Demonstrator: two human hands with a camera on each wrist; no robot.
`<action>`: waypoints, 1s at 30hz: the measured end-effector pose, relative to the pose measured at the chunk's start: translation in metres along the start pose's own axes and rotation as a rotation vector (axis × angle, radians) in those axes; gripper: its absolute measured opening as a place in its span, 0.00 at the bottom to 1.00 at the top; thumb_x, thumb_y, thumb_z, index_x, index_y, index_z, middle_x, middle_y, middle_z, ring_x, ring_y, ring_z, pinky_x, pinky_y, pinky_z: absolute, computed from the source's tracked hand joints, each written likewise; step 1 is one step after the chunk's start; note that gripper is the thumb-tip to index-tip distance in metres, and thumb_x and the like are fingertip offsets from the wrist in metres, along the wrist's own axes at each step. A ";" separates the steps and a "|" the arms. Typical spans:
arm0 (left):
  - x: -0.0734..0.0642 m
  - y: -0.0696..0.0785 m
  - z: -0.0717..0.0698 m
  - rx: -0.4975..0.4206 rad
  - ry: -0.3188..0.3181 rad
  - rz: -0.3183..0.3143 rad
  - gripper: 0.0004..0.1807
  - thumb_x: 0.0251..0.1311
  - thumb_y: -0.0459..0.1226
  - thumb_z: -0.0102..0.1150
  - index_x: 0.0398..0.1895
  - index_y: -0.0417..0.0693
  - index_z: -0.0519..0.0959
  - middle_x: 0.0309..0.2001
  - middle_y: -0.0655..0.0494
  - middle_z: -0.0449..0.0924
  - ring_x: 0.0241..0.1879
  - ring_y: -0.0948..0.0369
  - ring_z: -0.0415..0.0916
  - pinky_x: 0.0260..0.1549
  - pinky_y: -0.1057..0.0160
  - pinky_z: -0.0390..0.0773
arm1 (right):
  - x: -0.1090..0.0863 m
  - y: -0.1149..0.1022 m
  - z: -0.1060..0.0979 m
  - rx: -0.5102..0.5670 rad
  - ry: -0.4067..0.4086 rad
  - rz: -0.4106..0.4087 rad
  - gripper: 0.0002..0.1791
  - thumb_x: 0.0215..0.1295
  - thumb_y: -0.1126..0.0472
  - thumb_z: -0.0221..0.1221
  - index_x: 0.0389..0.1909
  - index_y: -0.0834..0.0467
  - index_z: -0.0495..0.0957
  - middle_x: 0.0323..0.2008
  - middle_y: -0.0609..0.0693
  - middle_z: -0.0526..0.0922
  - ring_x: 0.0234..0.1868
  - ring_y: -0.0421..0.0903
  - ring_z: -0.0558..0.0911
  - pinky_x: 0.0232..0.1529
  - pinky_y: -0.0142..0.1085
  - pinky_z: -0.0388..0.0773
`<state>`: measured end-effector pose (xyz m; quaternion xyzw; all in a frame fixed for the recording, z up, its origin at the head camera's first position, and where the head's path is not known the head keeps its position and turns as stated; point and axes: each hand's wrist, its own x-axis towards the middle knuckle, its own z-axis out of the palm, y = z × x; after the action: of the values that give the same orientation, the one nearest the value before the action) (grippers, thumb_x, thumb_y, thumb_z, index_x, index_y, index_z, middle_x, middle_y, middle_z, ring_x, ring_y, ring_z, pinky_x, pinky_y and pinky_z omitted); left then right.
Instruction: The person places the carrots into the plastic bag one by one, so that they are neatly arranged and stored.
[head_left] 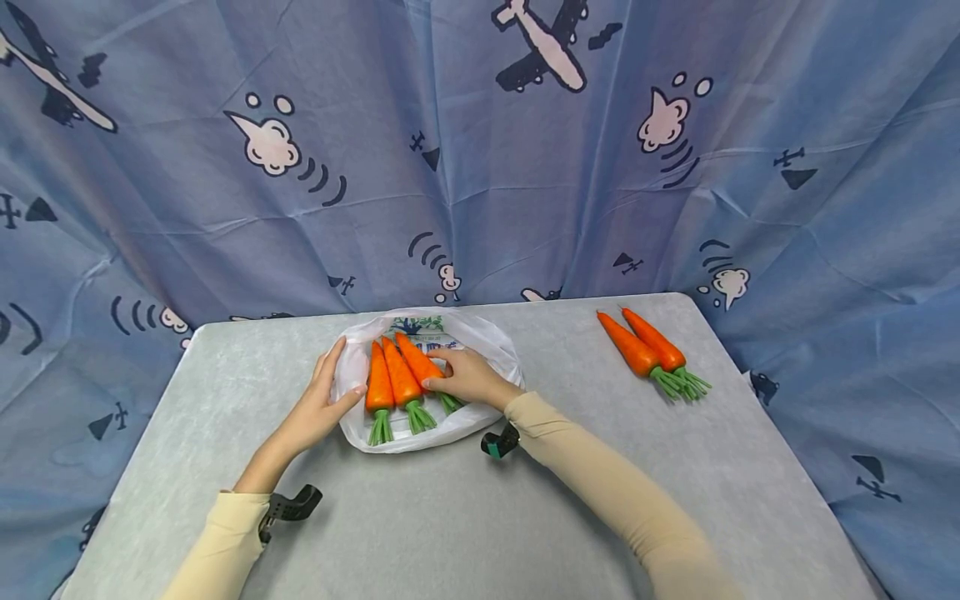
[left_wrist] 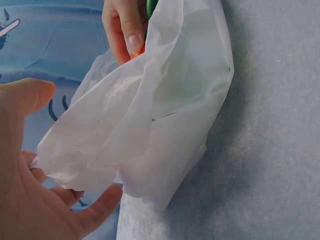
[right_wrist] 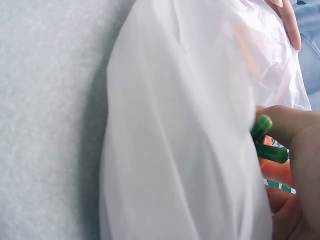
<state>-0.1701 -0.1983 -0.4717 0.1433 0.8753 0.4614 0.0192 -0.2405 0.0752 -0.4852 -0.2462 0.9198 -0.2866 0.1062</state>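
Note:
Three orange carrots with green stalks lie side by side in a white plastic bag (head_left: 435,434), whose mouth is spread wide. My right hand (head_left: 471,377) grips the rightmost carrot (head_left: 417,358) from its right side. In the right wrist view, that carrot's cut green stalks (right_wrist: 270,152) poke out beside the hand. The middle carrot (head_left: 401,372) and the left carrot (head_left: 379,383) rest next to it. With fingers spread and thumb apart, my left hand (head_left: 321,410) touches the bag's left side. Film of the bag (left_wrist: 115,120) covers some left fingertips in the left wrist view.
Two more carrots (head_left: 637,346) lie together on the grey table (head_left: 570,500) at the back right. A blue curtain (head_left: 480,167) printed with planes hangs behind the table and along its sides. Dark devices (head_left: 296,504) are strapped at both wrists.

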 end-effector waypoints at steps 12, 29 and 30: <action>-0.002 0.003 -0.001 0.001 0.009 -0.007 0.48 0.67 0.39 0.58 0.80 0.48 0.38 0.75 0.34 0.45 0.72 0.38 0.53 0.69 0.33 0.55 | -0.001 0.000 0.006 -0.027 0.003 0.010 0.33 0.64 0.42 0.61 0.66 0.52 0.73 0.23 0.44 0.75 0.26 0.38 0.72 0.30 0.30 0.67; -0.002 0.000 -0.002 0.000 0.012 -0.006 0.48 0.68 0.37 0.57 0.81 0.50 0.37 0.76 0.35 0.44 0.73 0.38 0.51 0.69 0.32 0.55 | -0.006 -0.004 0.009 -0.116 -0.004 -0.037 0.33 0.69 0.41 0.56 0.69 0.53 0.69 0.31 0.47 0.82 0.33 0.42 0.79 0.40 0.37 0.77; -0.002 0.000 -0.002 0.000 0.012 -0.006 0.48 0.68 0.37 0.57 0.81 0.50 0.37 0.76 0.35 0.43 0.73 0.38 0.51 0.69 0.32 0.55 | -0.006 -0.003 0.010 -0.114 -0.001 -0.043 0.33 0.69 0.41 0.56 0.69 0.53 0.69 0.34 0.49 0.84 0.35 0.43 0.80 0.43 0.39 0.79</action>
<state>-0.1688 -0.2006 -0.4711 0.1378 0.8758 0.4623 0.0151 -0.2307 0.0713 -0.4910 -0.2715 0.9291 -0.2357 0.0864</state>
